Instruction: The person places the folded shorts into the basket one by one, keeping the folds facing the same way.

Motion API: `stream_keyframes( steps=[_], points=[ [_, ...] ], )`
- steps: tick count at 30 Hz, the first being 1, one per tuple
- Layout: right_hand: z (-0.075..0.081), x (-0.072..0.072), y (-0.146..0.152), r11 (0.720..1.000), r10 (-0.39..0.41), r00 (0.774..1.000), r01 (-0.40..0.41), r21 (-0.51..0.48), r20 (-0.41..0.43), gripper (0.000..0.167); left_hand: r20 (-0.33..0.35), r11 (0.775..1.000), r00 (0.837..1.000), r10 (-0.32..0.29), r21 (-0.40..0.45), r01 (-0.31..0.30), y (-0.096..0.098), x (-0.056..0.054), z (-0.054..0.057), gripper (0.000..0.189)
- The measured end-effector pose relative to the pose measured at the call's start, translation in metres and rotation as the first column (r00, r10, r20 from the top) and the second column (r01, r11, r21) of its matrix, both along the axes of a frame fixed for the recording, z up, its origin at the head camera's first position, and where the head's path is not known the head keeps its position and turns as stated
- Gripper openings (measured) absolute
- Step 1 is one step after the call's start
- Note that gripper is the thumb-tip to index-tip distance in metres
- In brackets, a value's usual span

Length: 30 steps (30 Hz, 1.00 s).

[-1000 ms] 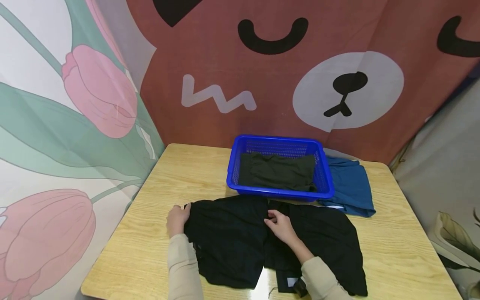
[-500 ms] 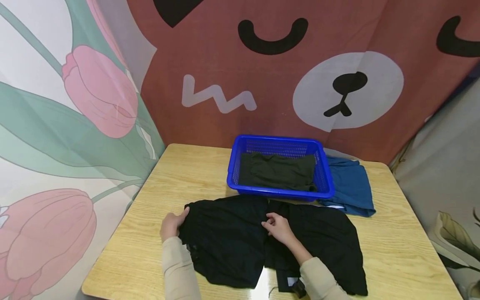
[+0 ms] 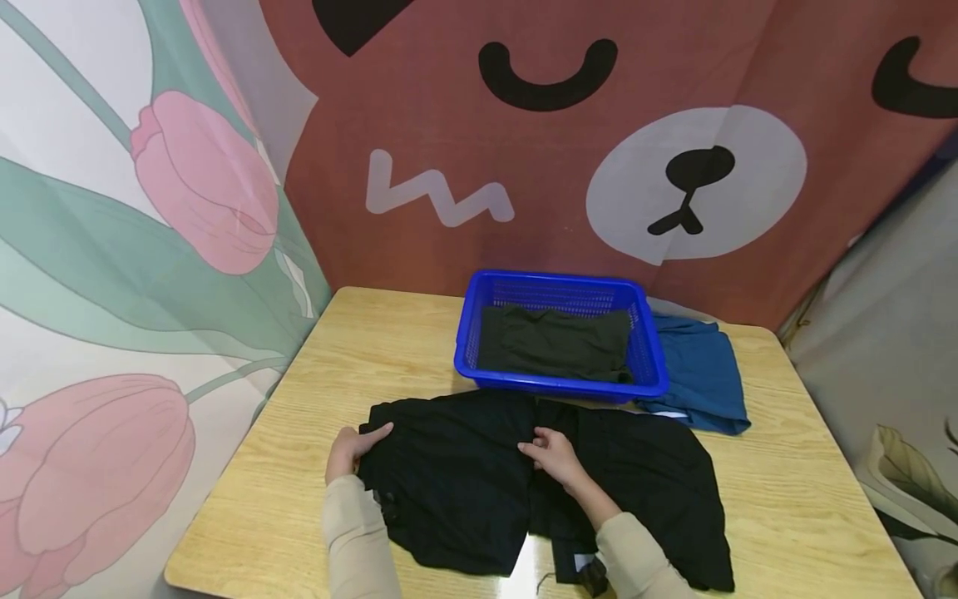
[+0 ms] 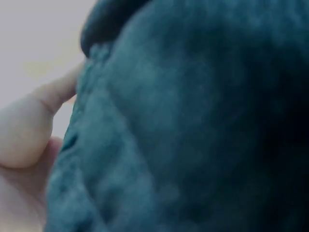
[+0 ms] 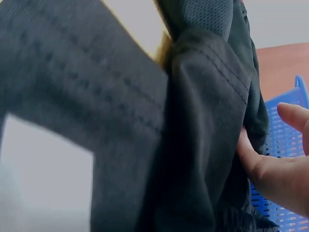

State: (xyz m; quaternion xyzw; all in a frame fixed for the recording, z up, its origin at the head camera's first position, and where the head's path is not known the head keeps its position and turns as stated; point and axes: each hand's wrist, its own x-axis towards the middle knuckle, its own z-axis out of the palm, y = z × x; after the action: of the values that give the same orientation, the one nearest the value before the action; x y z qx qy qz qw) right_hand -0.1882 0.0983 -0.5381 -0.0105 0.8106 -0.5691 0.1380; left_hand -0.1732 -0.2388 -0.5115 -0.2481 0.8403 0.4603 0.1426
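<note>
Black shorts (image 3: 456,478) lie spread across the near half of the table, their two legs angled apart. At their left end my left hand (image 3: 350,452) holds the edge, thumb on top and the other fingers hidden beneath. My right hand (image 3: 555,456) hovers at or lightly touches the middle of the cloth, fingers loosely bent. In the left wrist view the dark cloth (image 4: 183,111) fills most of the picture, blurred, beside part of the hand (image 4: 24,130). Stitched seams show on the cloth (image 5: 207,96) in the right wrist view, the thumb (image 5: 256,162) against it.
Behind the shorts stands a blue plastic basket (image 3: 561,386) holding a folded dark green garment (image 3: 554,343). A folded blue garment (image 3: 703,374) lies right of it. The wooden table (image 3: 262,499) meets printed curtains (image 3: 419,249) at its back and left.
My left hand moved slightly left, then its thumb came over the edge of the shorts, shifting that corner a little. The right hand drifted slightly left; the basket stays put.
</note>
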Motion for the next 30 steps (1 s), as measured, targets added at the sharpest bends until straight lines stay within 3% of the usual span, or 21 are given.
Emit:
stream_keyframes(
  steps=[2,4,7,9,12,17,24,30],
  points=[
    [0.001,0.000,-0.002,0.998,-0.012,0.999,0.015,-0.068,0.048,0.057,-0.001,1.000,1.000,0.006,0.017,-0.006,0.000,0.000,-0.002,0.072],
    [0.001,0.000,-0.004,0.985,-0.006,0.994,0.025,-0.172,0.108,0.053,-0.008,0.996,0.999,0.037,0.084,-0.036,0.000,0.001,-0.003,0.062],
    [0.000,0.000,-0.007,0.949,0.002,0.981,0.059,-0.310,0.192,0.036,-0.006,0.973,0.997,0.082,0.217,-0.079,0.001,0.001,-0.006,0.046],
    [-0.002,0.000,-0.009,0.934,0.006,0.974,0.075,-0.349,0.226,0.021,0.003,0.953,0.995,0.103,0.288,-0.099,0.001,0.001,-0.008,0.038],
    [-0.005,0.001,-0.011,0.942,0.006,0.977,0.066,-0.328,0.215,0.015,0.003,0.943,0.994,0.105,0.318,-0.101,-0.002,0.000,-0.011,0.036],
    [-0.009,0.002,-0.014,0.944,0.045,0.986,0.011,-0.330,0.162,0.023,-0.008,0.931,0.998,0.063,0.361,-0.056,-0.002,0.000,-0.017,0.037],
    [-0.008,0.004,-0.019,0.915,0.029,0.981,0.052,-0.399,0.194,0.021,-0.044,0.873,0.999,-0.007,0.486,0.027,0.004,-0.002,-0.019,0.053],
    [-0.008,0.007,-0.024,0.952,-0.028,0.992,0.065,-0.298,0.127,0.026,-0.078,0.843,0.996,-0.036,0.533,0.073,0.006,-0.003,-0.020,0.050]
  ],
)
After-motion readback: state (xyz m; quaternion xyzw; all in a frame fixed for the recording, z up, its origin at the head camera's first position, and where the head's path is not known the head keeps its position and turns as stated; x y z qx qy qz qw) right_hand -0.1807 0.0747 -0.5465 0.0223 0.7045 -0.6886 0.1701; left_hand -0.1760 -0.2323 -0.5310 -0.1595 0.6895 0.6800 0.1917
